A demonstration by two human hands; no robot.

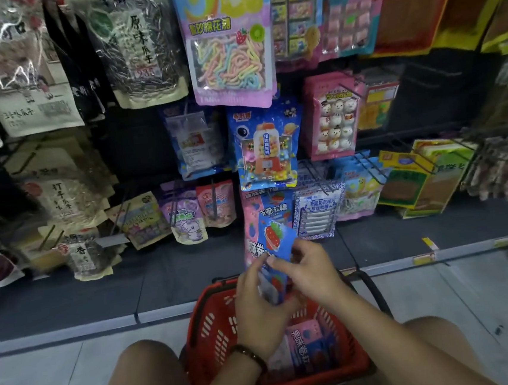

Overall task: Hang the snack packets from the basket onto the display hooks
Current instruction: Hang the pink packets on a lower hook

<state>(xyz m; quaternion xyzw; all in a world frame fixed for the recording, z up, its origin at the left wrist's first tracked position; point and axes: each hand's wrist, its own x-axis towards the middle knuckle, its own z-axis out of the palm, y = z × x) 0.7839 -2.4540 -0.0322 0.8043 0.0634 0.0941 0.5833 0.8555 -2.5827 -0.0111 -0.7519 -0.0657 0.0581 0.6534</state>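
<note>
- Red plastic basket (210,330) on the floor directly under both grips, with at least two pink packets (303,335) lying inside; "果味卷" legible on the upper one, the rest too blurred to read.
- Left grip (258,310) curled round the lower end of a blue packet (277,239) bearing a strawberry picture; right grip (311,272) pinching its side edge between thumb and fingers. Lifted clear of the basket, not yet on any hook.
- Just beyond the grips, right behind the held packet: a hung pink packet (276,209) reading "卷软糖", seemingly the same line of sweets.
- Judged partway through: display well stocked, one packet in hand, more waiting below the grips.
- Beyond and to the right of the grips: black wire hooks (365,166) jutting forward over hung packets.
- Straight above the grips: a candy-machine packet (265,147) marked "扭趣糖果机"; higher again, a lilac packet (225,40) with "棉花糖" readable.
- Far up and left of the grips: a seed bag (139,42) reading "原味瓜子"; lower on that side, a paler seed bag (61,198) reading "打手瓜子".
- Far up and right: "果汁" and "软糖" on a pink-and-blue pack (353,12).
</note>
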